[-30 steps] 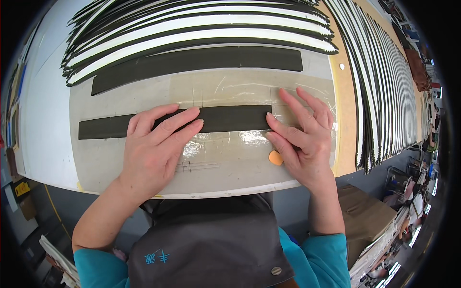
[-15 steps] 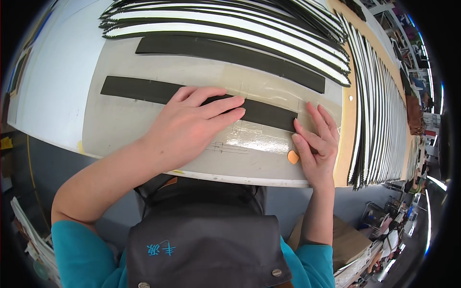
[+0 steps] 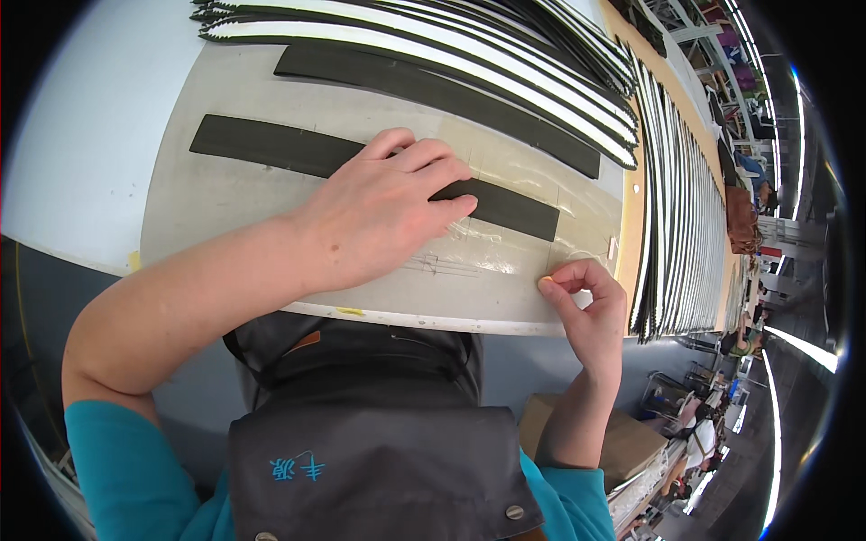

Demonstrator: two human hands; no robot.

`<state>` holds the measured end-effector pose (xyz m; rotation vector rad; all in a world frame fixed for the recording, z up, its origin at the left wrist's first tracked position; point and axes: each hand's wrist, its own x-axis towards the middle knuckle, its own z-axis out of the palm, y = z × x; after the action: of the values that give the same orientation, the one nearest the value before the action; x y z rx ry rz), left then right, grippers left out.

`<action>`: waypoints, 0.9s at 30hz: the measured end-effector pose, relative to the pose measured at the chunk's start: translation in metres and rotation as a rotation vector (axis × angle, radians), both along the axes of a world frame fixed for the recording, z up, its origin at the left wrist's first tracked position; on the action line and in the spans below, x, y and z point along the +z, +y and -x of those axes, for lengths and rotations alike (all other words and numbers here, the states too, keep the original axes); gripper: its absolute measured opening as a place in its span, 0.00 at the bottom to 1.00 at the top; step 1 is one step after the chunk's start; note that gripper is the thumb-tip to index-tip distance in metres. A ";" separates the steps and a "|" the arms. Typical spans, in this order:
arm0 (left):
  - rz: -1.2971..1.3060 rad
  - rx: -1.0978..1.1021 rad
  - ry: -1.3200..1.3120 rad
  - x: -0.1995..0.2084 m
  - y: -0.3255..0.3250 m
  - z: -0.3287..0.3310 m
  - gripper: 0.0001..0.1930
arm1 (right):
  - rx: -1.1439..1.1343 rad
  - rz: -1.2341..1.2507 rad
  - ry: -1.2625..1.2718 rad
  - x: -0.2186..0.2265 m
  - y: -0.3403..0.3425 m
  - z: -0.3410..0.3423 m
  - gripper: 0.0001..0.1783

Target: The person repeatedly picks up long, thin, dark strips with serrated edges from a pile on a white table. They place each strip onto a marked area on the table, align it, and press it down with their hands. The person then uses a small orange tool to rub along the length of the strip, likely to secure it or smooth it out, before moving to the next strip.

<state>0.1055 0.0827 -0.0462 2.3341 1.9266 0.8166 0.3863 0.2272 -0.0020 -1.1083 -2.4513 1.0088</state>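
Observation:
A long black strip [image 3: 271, 142] lies slantwise across the clear-topped grey mat. Over its middle rests my left hand [image 3: 388, 212], fingers bent and apart, hiding part of the strip beneath. My right hand [image 3: 591, 293] is beside the strip's right end, near the front edge of the table. Its thumb and index finger are pinched together on a small orange piece [image 3: 545, 283], of which only a bit shows at the fingertips. A second black strip [image 3: 433, 101] lies farther back, roughly in line with the first.
Stacked black strips with white faces [image 3: 433, 41] line the far side of the mat. Another row of black and white strips [image 3: 678, 207] stands at the right on a tan board. Fine lines [image 3: 442, 267] mark the mat [image 3: 207, 207] near me.
My right hand has left the strip's end and come nearer, taking the small orange piece off the mat. My left hand has stayed on the strip, its fingers more bent.

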 end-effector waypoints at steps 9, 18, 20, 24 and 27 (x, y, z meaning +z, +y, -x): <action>-0.019 -0.014 -0.051 -0.009 0.000 0.001 0.21 | -0.028 0.196 0.156 0.006 0.002 0.117 0.04; 0.008 -0.025 -0.111 -0.009 0.002 0.001 0.20 | -0.086 0.250 0.122 -0.011 0.003 0.133 0.03; -0.002 -0.017 -0.117 -0.008 0.001 0.001 0.19 | -0.075 0.225 0.118 -0.011 0.002 0.133 0.04; 0.001 -0.017 -0.107 -0.009 0.001 0.001 0.19 | -0.054 0.104 0.102 -0.019 0.001 0.131 0.04; 0.010 -0.018 -0.096 -0.009 0.001 0.000 0.19 | -0.047 0.079 0.104 -0.020 -0.001 0.132 0.04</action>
<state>0.1050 0.0837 -0.0547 2.2583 1.8651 0.8974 0.2547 0.2266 -0.0224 -1.1032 -2.3123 1.1276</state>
